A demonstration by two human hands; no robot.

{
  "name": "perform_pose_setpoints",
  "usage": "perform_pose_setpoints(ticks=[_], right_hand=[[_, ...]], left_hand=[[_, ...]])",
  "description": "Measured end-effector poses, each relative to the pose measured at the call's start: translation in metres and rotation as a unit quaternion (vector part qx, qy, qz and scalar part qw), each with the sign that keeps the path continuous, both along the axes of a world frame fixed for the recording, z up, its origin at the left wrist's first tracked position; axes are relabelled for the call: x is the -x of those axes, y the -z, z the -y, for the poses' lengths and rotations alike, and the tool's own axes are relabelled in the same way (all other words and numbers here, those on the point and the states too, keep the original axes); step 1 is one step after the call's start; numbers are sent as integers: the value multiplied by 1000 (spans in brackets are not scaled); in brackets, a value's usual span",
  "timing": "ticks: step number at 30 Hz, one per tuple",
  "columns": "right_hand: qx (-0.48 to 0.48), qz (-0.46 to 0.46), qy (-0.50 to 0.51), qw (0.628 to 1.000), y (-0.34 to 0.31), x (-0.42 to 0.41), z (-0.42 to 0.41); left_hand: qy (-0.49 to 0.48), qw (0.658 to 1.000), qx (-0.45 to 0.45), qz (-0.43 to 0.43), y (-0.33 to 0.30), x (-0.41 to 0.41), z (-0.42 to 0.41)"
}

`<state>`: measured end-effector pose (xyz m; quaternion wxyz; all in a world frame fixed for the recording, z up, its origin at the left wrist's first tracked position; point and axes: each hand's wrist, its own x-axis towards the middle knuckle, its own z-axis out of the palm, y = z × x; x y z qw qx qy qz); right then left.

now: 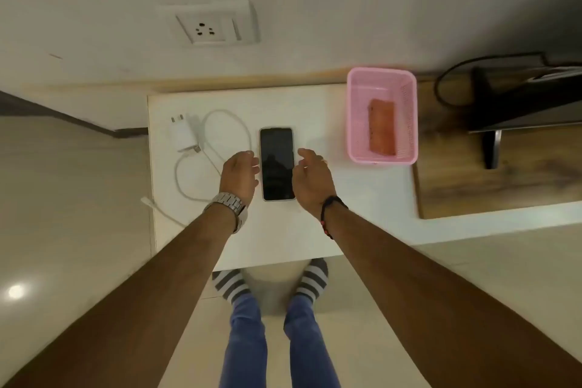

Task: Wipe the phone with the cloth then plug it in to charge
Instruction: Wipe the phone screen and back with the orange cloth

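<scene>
While the phone [277, 163] lies flat and screen-up at the centre of the frame, dark glass facing the camera, both hands flank it on the white tabletop [330, 224]. Left hand [240, 174] sits just beside the phone's left edge, fingers loosely curved toward it, fingertips close to the casing, though contact cannot be told from here; it has hold of nothing. Right hand [311, 178] mirrors it on the other long edge, fingers relaxed and slightly spread, thumb reaching toward the phone's upper right side, and it too carries nothing. A metal watch [228, 206] wraps the left wrist, a dark thread band [330, 211] the right. Out to the left of the phone, the white charger plug [182, 134] rests on the table with its white cable [220, 135] looping between plug and left hand, one end trailing off the table's left edge. Over to the right of centre, a pink basket [354, 123] stands on the table, and inside it lies the folded orange cloth [382, 126], well apart from both hands. Up in the upper middle of the frame, a white wall socket [209, 25] sits above the table. Far right, a dark monitor stand [491, 148] rests on a wooden surface [519, 186]. Down at the bottom, striped socks [233, 285] and blue jeans [245, 340] show below the table edge.
</scene>
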<state>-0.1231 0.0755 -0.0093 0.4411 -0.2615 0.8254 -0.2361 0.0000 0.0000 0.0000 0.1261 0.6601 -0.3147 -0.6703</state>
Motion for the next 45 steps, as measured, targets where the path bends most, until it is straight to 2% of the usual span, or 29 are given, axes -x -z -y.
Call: perform_pose_setpoints(ticks=[5, 7, 11, 14, 21, 26, 30, 32, 35, 37, 40, 45], right_hand=[[-48, 60, 75, 994, 19, -2, 6], [-42, 65, 89, 993, 22, -4, 9], [-25, 54, 110, 992, 25, -6, 13], [-18, 79, 147, 986, 23, -4, 7], [56, 139, 198, 969, -2, 1, -11], [104, 105, 157, 977, -27, 3, -20], [137, 96, 87, 982, -40, 28, -26], [154, 54, 61, 985, -44, 53, -27], [131, -157, 62, 977, -36, 108, -25], [67, -246, 71, 964, -26, 145, -20], [-23, -297, 61, 953, -3, 184, -9], [-93, -318, 9, 944, 25, 197, 12]], left_hand=[[14, 1000, -3, 24, 14, 4, -2], [0, 1000, -8, 15, 14, 6, 1], [41, 999, -23, 14, 15, 12, 10], [48, 998, -28, 12, 10, 15, 9], [-3, 991, -111, -80, 3, 21, 9], [-9, 971, -167, -170, -2, 26, 3], [3, 951, -182, -248, -3, 23, 4], [-6, 936, -191, -297, -3, 22, 6], [-5, 920, -196, -339, -3, 21, 7], [-4, 917, -191, -350, -4, 21, 7], [-2, 916, -176, -362, -5, 22, 6], [-8, 918, -163, -361, -7, 24, 2]])
